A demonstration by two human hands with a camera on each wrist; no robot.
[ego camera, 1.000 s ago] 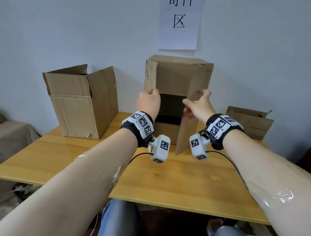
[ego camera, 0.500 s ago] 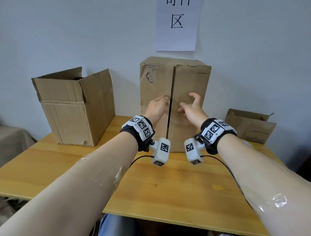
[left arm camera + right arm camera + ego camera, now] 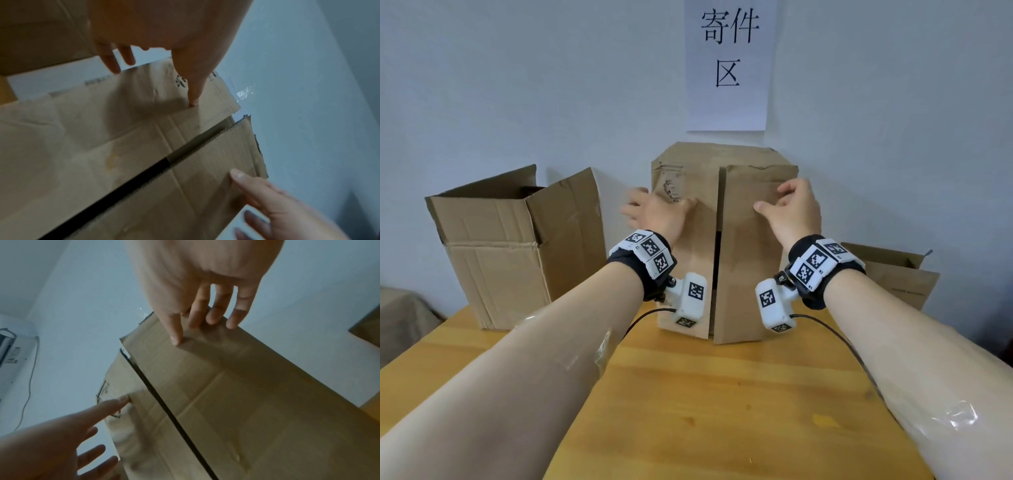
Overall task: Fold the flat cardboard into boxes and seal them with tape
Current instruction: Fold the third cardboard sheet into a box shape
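A brown cardboard box (image 3: 739,253) lies on its side at the back of the table, its two flaps facing me and folded in. A thin dark seam (image 3: 717,260) runs between them. My left hand (image 3: 654,212) presses flat on the left flap (image 3: 695,246), thumb on the cardboard and fingers spread past its left edge. My right hand (image 3: 791,209) rests on the upper part of the right flap with relaxed fingers. In the left wrist view the left thumb (image 3: 193,91) touches the box (image 3: 102,146). In the right wrist view the right fingers (image 3: 205,313) lie near the box's (image 3: 246,402) outer edge.
An open, upright cardboard box (image 3: 517,246) stands at the table's back left. A small low box (image 3: 893,274) sits at the back right. A paper sign (image 3: 726,65) hangs on the wall just behind. The wooden table (image 3: 722,394) stretches toward me.
Both flaps have swung in from open to closed over the box's mouth. My hands then slid apart from the seam toward the flaps' outer edges.
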